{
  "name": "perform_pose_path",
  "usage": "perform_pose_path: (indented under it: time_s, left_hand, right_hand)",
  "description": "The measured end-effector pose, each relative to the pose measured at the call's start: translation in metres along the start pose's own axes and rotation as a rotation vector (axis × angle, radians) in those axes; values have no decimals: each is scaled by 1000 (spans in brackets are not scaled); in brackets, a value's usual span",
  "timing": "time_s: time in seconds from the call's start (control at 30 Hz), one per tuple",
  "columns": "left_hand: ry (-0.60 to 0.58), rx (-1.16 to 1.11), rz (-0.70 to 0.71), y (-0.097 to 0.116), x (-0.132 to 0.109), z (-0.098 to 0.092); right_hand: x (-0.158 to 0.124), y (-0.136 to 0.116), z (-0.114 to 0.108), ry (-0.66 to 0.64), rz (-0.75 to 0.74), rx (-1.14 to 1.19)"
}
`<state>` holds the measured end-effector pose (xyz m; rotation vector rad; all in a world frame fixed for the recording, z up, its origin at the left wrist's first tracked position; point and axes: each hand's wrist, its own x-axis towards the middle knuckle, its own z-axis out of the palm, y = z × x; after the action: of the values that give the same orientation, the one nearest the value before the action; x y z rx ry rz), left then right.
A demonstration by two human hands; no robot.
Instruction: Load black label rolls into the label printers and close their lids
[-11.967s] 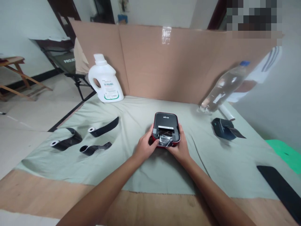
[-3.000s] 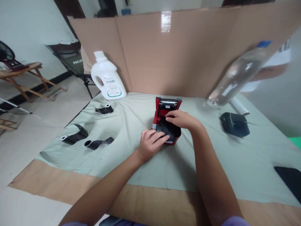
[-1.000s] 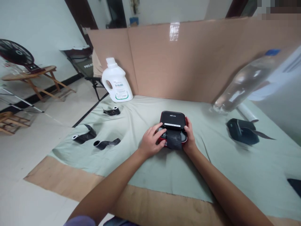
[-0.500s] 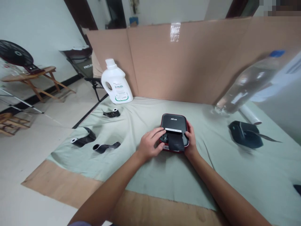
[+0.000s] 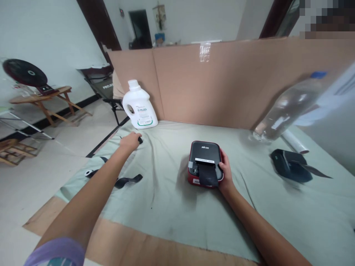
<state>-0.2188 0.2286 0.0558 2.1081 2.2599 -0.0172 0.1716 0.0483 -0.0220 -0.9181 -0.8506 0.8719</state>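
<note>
A small red and black printer (image 5: 205, 162) sits lid-down on the pale green cloth (image 5: 172, 192), with a strip of black paper (image 5: 207, 176) hanging out of its slot. My right hand (image 5: 226, 171) grips the printer's right side. My left hand (image 5: 131, 141) is stretched out to the far left, its fingers curled over a small black paper roll (image 5: 140, 140) that is mostly hidden under them.
Two more black paper rolls (image 5: 93, 170) (image 5: 128, 181) lie at the left under my arm. A white detergent jug (image 5: 139, 107) stands against the cardboard screen (image 5: 222, 81). A clear water bottle (image 5: 288, 107), a white roll (image 5: 294, 141) and another black device (image 5: 291, 165) are at the right.
My left hand has left the printer and reached far left onto the small black roll. My right hand stays on the printer, whose lid was shut between three seconds and one second ago.
</note>
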Motion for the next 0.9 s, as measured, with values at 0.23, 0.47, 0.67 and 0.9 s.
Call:
perform_pose_path:
  time_s: [0.23,0.47,0.67,0.9]
  left_hand:
    - [38,30,68,-20,-13,-11]
    - [-57,123,54,-49,-48,-14]
    - [11,-7,20,-53,-64,-7]
    - [206,-637,183,33,-96,6]
  right_hand:
    - [-1,-4,2,-18,-1,9]
    - [1,2,-3,-21,-6,-29]
    - [3,4,-4,-2,-4,-74]
    - [-14,-8,-18,-25,79,-183]
